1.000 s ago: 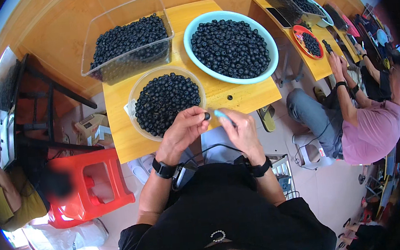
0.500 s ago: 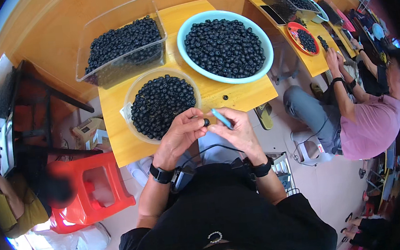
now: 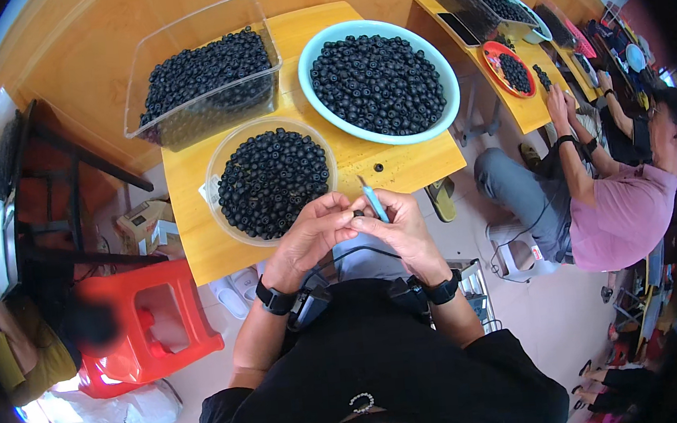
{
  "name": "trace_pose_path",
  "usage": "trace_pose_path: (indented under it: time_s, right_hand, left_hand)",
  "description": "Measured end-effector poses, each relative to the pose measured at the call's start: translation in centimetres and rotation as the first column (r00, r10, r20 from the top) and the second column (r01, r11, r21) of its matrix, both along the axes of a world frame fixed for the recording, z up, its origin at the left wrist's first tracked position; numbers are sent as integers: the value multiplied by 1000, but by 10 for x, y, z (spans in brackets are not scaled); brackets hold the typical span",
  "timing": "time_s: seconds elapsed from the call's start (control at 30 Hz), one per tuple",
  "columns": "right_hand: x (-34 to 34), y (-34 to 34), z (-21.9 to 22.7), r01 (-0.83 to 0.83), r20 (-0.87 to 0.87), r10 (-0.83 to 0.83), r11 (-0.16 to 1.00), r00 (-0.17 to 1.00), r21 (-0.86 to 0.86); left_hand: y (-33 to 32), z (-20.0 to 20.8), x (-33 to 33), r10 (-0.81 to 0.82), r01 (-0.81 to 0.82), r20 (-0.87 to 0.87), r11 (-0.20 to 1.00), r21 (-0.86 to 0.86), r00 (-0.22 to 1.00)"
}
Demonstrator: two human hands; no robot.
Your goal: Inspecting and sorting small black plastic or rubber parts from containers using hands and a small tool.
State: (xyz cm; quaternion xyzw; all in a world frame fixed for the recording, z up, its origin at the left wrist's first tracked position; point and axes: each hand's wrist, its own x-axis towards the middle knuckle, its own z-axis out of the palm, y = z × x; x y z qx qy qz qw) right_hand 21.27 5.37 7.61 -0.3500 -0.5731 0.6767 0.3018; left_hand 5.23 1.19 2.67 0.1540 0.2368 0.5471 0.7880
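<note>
A dark berry (image 3: 358, 213) is still being pinched by the left hand (image 3: 316, 231); the blue tool (image 3: 373, 203), gripped by the right hand (image 3: 398, 224), is now being pressed against it at three o'clock.

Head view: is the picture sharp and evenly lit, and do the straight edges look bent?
Head view: the light is even and soft, with no strong glare. The left hand, right hand and the small blue tool are sharp. The edges of the yellow table bend toward the rim, and the corners are black.

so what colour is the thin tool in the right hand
Light blue: the thin pen-like tool in the right hand, seen in the head view.
</note>
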Motion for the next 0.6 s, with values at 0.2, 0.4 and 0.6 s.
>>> trace_pose_path:
  time_s: [0.2, 0.4, 0.6]
  right_hand:
    - [12, 42, 3, 123, 186, -145, 984, 972, 127]
    - [30, 168, 9, 293, 184, -476, 756, 860, 585]
    - [15, 147, 11, 308, 100, -467, 715, 879, 627]
  left_hand:
    - [-12, 8, -21, 150, -153, -151, 988, -7, 977]
    - [-30, 0, -69, 479, -508, -457, 859, 66, 750]
    - [-33, 1, -74, 467, -514, -701, 842, 165, 539]
